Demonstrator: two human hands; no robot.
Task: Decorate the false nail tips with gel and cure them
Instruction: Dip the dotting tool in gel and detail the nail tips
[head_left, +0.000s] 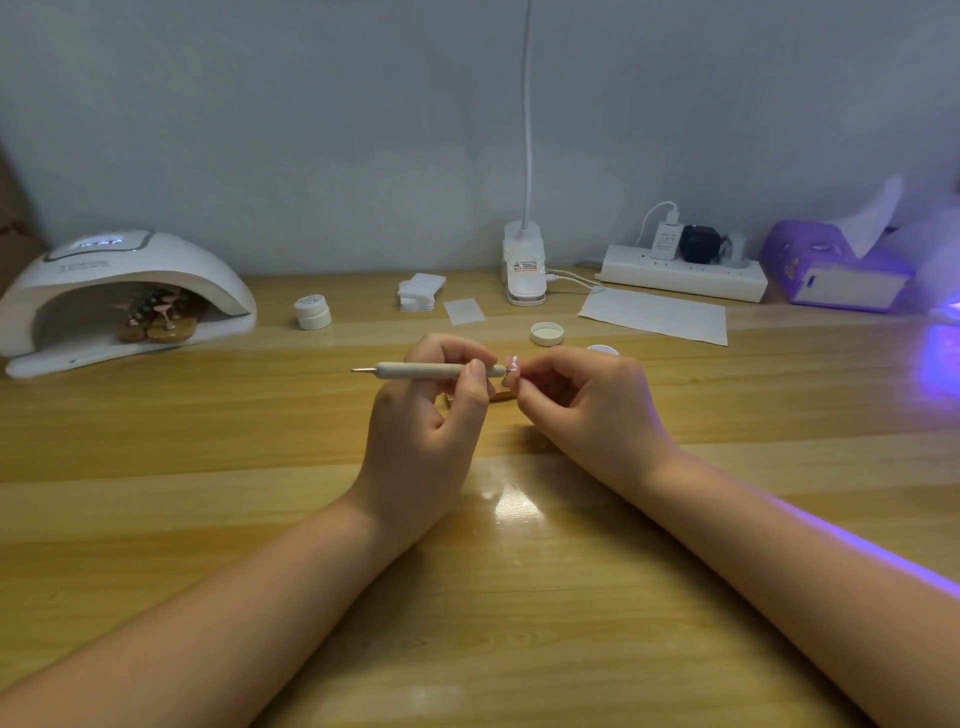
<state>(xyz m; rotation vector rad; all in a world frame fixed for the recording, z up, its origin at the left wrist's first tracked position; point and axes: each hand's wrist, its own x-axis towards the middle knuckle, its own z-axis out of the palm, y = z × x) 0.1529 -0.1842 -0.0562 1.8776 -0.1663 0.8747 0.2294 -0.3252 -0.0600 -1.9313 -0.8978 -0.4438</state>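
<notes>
My left hand (431, 415) grips a pale dotting pen (415, 370) held level, its metal tip pointing left and its other end meeting a small pink nail tip (511, 362). My right hand (582, 400) pinches that nail tip between thumb and fingers; a wooden stand base (501, 396) shows just below it. A white curing lamp (119, 296) sits at the far left with several nail tips on stands (158, 317) inside. An open gel jar (602, 351) peeks out behind my right hand, its lid (547, 333) beside it.
A closed white jar (312, 312) and a stack of wipes (420, 292) lie beyond my hands. A clip lamp base (524, 265), a paper sheet (655, 315), a power strip (683, 273) and a purple tissue box (836, 270) line the back. Violet light glows at the right edge.
</notes>
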